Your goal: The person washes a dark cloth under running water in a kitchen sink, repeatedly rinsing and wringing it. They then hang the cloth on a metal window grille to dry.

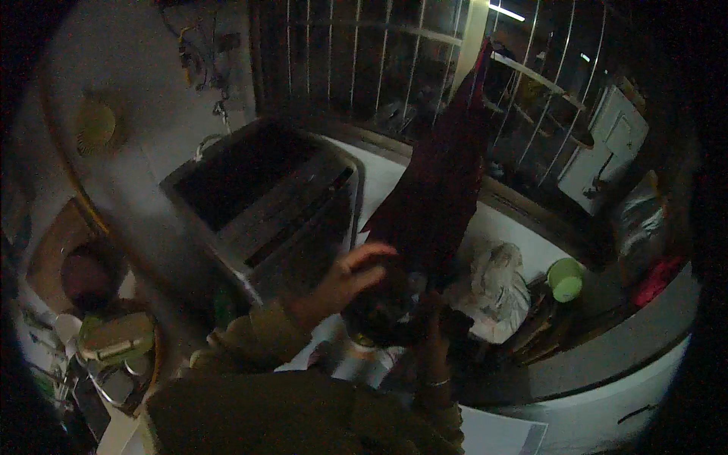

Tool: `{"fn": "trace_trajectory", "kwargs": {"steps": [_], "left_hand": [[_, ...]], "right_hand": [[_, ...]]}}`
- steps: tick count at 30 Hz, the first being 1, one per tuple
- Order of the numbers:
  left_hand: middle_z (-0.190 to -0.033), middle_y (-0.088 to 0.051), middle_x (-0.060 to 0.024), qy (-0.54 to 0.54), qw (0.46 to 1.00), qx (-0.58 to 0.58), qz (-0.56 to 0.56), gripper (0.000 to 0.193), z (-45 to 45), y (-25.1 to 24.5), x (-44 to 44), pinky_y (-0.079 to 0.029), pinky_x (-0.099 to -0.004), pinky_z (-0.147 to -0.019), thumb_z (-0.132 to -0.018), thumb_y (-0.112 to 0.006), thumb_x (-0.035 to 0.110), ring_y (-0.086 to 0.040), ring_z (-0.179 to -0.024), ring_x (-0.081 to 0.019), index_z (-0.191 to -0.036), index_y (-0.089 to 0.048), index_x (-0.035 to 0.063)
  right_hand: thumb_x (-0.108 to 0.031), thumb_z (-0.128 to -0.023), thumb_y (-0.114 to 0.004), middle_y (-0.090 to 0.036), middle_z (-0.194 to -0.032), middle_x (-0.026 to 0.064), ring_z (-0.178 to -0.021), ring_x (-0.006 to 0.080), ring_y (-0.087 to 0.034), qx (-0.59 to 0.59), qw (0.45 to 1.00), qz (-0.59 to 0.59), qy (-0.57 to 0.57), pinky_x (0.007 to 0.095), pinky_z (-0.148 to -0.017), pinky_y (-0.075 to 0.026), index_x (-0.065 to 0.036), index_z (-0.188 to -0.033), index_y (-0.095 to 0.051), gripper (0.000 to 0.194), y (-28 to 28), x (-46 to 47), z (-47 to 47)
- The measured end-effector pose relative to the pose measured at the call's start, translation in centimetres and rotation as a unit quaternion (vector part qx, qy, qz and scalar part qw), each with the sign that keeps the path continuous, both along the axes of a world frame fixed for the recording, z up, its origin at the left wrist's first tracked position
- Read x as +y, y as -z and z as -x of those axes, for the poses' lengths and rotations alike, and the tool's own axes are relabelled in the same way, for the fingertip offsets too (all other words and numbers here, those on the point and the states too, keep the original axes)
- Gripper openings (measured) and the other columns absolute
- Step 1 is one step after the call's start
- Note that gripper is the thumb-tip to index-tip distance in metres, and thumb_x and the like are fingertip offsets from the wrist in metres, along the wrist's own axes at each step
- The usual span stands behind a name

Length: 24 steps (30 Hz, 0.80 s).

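In dim light a dark red cloth (438, 176) hangs from the window bars down to the counter. My left hand (347, 276) is raised beside the cloth's lower left part. Its fingers are apart and curved, and nothing shows in them. A dark bundle (378, 310), too dim to identify, lies just below the cloth. My right hand (435, 321) reaches up at that bundle's right side. Shadow hides its fingers, so any hold is unclear. To its right rests a crumpled whitish plastic bag (495, 293).
A sink (307, 176) is set into the counter at left, near a wall tap (207, 145). Barred windows (352, 62) rise behind. A light green cup (565, 280) and a pink item (657, 281) are at right. A lidded container (116, 335) stands lower left.
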State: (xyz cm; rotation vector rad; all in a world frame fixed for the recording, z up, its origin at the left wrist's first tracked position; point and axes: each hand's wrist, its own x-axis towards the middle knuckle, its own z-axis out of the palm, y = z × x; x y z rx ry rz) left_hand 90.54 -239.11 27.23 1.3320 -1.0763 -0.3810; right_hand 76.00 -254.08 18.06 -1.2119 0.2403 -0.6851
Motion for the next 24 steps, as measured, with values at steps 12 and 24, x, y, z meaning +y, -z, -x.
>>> {"fn": "trace_trajectory", "kwargs": {"steps": [12,24], "left_hand": [[-0.128,-0.042,-0.011,0.268,0.958,0.08,-0.064,0.068,-13.5,8.4,-7.8,-0.042,-0.0378,-0.095,-0.073,-0.073,0.017,-0.046,-0.115,-0.0248,-0.128,-0.036,0.0036],[-0.118,-0.053,-0.0085,0.046,0.984,0.102,-0.141,0.046,-19.4,3.8,-9.0,-0.044,-0.0335,-0.089,-0.081,-0.062,0.016,-0.051,-0.106,-0.0204,-0.122,-0.045,0.0027]], "right_hand": [[-0.032,-0.082,-0.06,-0.043,-0.127,0.0102,-0.115,0.0207,-0.04,0.053,0.885,0.454,-0.085,0.034,-0.099,-0.032,-0.006,-0.131,-0.037,0.06,-7.0,-3.0,-15.8],[-0.019,-0.079,-0.064,-0.032,-0.135,0.0118,-0.126,0.0257,-0.032,-0.025,0.916,0.389,-0.089,0.0381,-0.104,-0.027,-0.009,-0.133,-0.035,0.062,-11.3,-11.9,-24.1]]}}
